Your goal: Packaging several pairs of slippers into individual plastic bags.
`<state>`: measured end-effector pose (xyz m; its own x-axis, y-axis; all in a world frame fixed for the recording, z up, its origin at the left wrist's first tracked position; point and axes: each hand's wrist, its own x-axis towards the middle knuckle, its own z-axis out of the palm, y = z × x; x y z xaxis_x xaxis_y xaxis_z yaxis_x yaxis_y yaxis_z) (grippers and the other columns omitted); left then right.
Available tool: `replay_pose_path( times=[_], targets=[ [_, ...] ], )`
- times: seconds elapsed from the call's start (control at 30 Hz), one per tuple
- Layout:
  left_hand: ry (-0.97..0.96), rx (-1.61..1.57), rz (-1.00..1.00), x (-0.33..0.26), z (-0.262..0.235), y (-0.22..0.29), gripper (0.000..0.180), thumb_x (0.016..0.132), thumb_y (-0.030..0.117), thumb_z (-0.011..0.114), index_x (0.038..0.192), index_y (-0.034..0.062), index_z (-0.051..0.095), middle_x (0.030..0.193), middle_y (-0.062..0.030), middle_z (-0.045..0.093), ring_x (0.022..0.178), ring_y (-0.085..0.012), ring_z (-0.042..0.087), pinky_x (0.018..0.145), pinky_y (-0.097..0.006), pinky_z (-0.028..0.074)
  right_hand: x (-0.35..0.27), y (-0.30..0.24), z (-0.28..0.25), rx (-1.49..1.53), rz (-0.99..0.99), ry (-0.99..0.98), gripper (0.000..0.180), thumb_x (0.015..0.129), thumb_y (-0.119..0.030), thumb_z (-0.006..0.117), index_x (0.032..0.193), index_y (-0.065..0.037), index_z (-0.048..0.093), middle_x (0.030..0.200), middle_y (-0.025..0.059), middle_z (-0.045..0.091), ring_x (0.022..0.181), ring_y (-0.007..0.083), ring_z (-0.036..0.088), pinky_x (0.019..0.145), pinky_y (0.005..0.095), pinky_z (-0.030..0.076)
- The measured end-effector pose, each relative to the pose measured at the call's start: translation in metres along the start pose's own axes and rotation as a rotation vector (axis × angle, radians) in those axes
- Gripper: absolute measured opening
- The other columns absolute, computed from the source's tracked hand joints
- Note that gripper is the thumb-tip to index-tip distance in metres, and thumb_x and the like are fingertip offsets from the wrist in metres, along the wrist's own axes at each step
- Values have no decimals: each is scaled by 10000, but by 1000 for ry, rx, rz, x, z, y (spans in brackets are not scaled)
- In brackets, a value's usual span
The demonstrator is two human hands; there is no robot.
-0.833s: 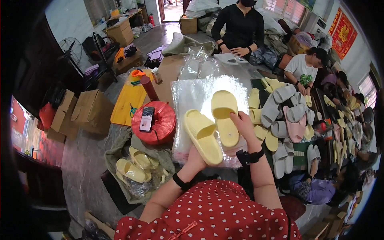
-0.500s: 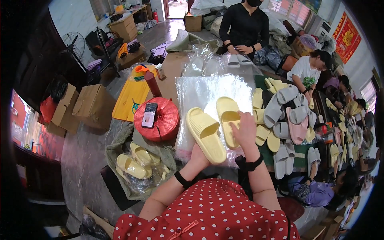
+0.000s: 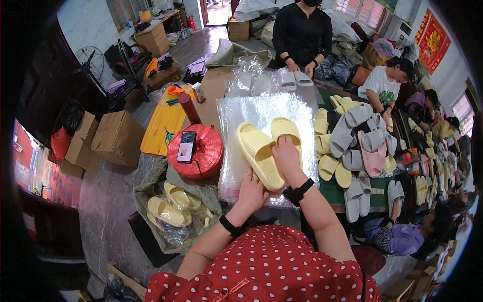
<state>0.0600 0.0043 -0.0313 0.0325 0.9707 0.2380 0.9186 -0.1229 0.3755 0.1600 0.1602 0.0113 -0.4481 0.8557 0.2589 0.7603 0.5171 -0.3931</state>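
Note:
Two pale yellow slippers lie over a stack of clear plastic bags (image 3: pixel 251 108) on the table. My left hand (image 3: pixel 251 190) grips the heel end of the left slipper (image 3: pixel 257 153), which is tilted with its toe pointing away. My right hand (image 3: pixel 287 158) rests on the right slipper (image 3: pixel 285 128) and holds it beside the first one. Both wrists wear black bands.
A red spool of twine (image 3: pixel 204 151) with a phone (image 3: pixel 186 146) on it sits left of the bags. An open sack of bagged yellow slippers (image 3: pixel 171 211) lies lower left. Grey, pink and yellow slippers (image 3: pixel 357 146) pile at the right. Other people work across the table; cardboard boxes (image 3: pixel 115 136) stand left.
The two slippers have come closer together, and my right hand has slid up onto the right slipper. The view has shifted slightly.

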Motion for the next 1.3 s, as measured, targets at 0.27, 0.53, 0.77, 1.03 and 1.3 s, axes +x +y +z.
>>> replay_pose_path(
  times=[0.27,0.53,0.77,1.03,1.3],
  targets=[
    [-64,15,-49,-1,-9,7,607,811,355,689,1317,48,552,1399,-239,475,1339,-467,362,1141,-503,280,8,1,12,-181,17,-64,354,804,-282,698,1012,-22,577,1013,162,579,958,329,586,801,423,533],
    [-175,56,-103,6,-24,5,673,827,514,661,1350,110,538,1455,-211,441,1325,-428,407,1120,-485,315,11,74,-21,31,302,208,242,835,-179,646,918,35,570,934,227,597,899,408,601,796,483,496],
    [-245,-184,-51,26,-61,-8,659,764,540,703,1236,88,622,1343,-170,559,1138,-406,540,1006,-435,424,-83,136,-81,523,309,477,184,886,0,551,1059,55,582,952,146,639,819,241,579,750,361,461],
    [-14,-255,10,36,-38,-3,204,745,276,758,870,116,734,944,-88,650,948,-320,563,847,-417,472,-183,163,-124,1267,598,637,345,967,-87,544,1292,29,529,1189,103,636,1007,192,643,864,319,521],
    [12,-703,-235,49,-35,0,204,782,252,758,864,67,735,930,-124,674,970,-322,586,835,-415,455,-192,101,-137,1352,479,521,372,955,-43,554,1314,33,499,1251,108,615,1087,197,629,915,324,516]
  ],
)
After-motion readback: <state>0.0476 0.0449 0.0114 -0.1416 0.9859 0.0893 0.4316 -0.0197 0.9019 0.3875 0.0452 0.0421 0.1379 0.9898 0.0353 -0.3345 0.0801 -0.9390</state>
